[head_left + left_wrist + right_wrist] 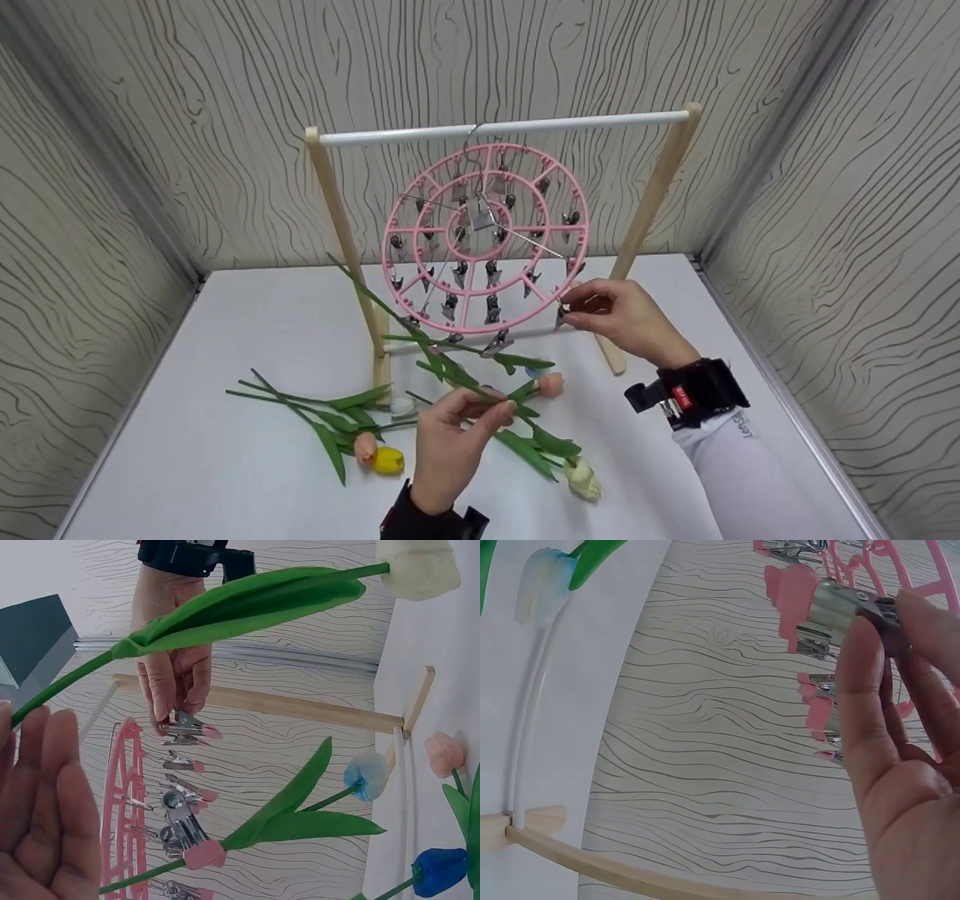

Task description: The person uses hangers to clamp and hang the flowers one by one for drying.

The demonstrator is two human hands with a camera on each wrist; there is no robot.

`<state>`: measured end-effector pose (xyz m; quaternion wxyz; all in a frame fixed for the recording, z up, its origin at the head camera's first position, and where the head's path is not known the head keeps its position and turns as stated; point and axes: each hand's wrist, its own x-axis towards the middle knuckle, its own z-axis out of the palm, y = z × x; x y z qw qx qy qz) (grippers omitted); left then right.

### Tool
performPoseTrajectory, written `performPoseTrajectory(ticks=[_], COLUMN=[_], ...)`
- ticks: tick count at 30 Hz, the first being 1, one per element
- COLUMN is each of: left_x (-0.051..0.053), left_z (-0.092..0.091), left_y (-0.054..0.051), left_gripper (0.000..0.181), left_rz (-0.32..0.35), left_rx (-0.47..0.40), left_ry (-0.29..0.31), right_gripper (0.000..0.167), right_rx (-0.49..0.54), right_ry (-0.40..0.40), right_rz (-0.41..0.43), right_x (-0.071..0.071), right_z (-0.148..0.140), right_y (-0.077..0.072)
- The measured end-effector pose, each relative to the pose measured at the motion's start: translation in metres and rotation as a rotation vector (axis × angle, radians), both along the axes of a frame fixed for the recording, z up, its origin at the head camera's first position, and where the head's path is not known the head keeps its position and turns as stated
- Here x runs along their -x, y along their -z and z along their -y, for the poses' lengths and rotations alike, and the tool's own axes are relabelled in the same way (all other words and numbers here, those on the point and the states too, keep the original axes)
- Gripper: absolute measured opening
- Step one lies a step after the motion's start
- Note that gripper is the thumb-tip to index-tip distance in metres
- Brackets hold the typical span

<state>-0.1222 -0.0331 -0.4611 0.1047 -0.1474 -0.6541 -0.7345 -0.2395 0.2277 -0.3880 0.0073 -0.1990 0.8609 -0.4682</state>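
My left hand (457, 442) pinches the stem of a white artificial tulip (583, 478) between thumb and fingers. In the left wrist view this white tulip (421, 570) lies across the upper part, its long green leaf (247, 606) trailing along the stem. My right hand (630, 319) pinches a metal clip (560, 315) at the right front rim of a round pink clip hanger (387, 259). Pink tips cover that clip's jaws (799, 596) in the right wrist view. Another clip (184, 821) grips the stem of a light blue tulip (366, 774).
The hanger hooks over a white rod (585, 124) on a wooden stand (652, 195). Below lie more tulips: a yellow one (388, 460), a peach one (365, 447), another peach one (550, 385) and a dark blue one (439, 872). Patterned walls (247, 90) enclose the white table (187, 450).
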Motion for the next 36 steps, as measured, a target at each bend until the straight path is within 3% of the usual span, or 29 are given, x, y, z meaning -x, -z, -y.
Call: performPoseTrajectory(ticks=[8,15,22,28,36], left_x=[-0.001,0.000,0.000,0.010,0.016], left_z=[0.001,0.003,0.010,0.017,0.019], left_y=[0.002,0.001,-0.001,-0.007,-0.007], left_gripper=[0.009,0.012,0.013,0.008,0.010], left_rz=[-0.032,-0.010,-0.031,-0.078,-0.061], left_rx=[-0.015,-0.010,0.024,0.031,0.026], left_ry=[-0.015,-0.034,-0.052,-0.091,-0.069], right_gripper=[0.027,0.019,0.017,0.043,0.013], right_rx=[-0.080,-0.120,-0.040,0.082,0.046], right_ry=[-0.113,-0.097,-0.061,-0.050,-0.035], right_rz=[-0.033,-0.099,-0.249,-0.168,-0.230], right_x=[-0.001,-0.004,-0.010,-0.007,-0.005], right_z=[0.010,0.021,0.035,0.054,0.061], right_y=[0.002,0.000,0.007,0.015,0.019])
